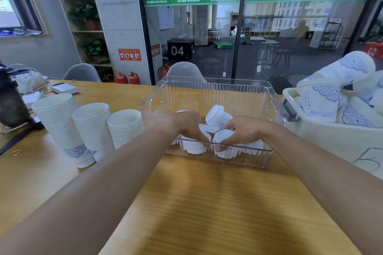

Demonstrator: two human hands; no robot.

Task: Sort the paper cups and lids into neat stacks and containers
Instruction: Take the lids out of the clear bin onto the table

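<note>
— Where are the hands?

— Both reach into the clear ribbed bin [213,89] in the middle of the tabletop [207,203]. The right hand [242,130] curls its fingers round a white lid stack [224,148] at the near wall of the bin. The left hand [189,125] has its fingers down on another pile of lids [194,147] just beside it; whether it grips or only presses, I cannot tell.

— Any other lids?

— A tilted short stack [216,115] lies farther back in the bin, between the two hands.

— And the cups?

— Three nested stacks of white paper cups [89,128] lean together on the left, just beside the bin, mouths up and tilted away. On the right, a white tub [331,136] holds loose patterned cups [339,80] piled every which way, some jutting above its rim.
</note>
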